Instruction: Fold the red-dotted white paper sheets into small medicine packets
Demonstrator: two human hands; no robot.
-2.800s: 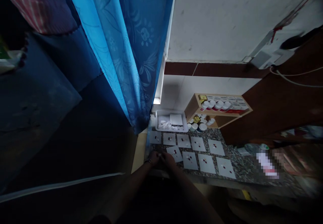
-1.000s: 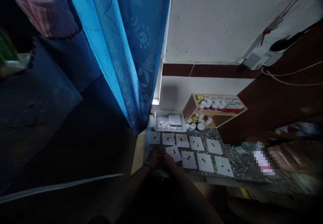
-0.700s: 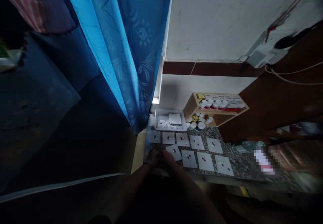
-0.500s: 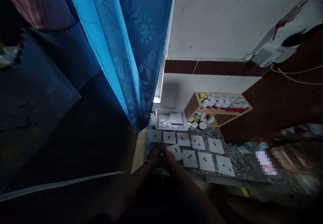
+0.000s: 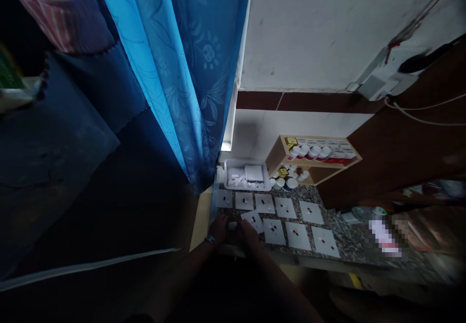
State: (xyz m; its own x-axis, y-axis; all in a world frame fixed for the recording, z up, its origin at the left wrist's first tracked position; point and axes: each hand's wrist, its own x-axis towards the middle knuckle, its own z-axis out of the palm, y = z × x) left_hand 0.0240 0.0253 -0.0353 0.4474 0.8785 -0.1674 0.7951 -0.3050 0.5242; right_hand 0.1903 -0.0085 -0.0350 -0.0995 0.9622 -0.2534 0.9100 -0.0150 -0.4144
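Note:
Low in the picture, at the front left of a speckled stone counter [image 5: 345, 238], my two hands work close together. A small white paper packet [image 5: 232, 225] sits between their fingertips. My left hand [image 5: 218, 228], with a band on its wrist, is closed at the packet's left side. On the other side my right hand [image 5: 249, 232] has its fingers bent in at the packet; dim light blurs the fingers. Just right of this hand lies a tilted paper square [image 5: 257, 227] with pills on it. More paper squares [image 5: 279, 238] bearing small dark and pale pills lie in two rows.
Behind the squares stands a white tray [image 5: 225, 175] with folded papers and a stack. A wooden shelf [image 5: 276, 154] holds boxes and white-lidded bottles [image 5: 291, 183]. A blue curtain [image 5: 182, 71] hangs left; a cloth-covered bundle [image 5: 422, 226] lies right.
My hands have moved slightly apart, and the white packet between them now shows more clearly. The view has shifted a little; the pill papers lie as before.

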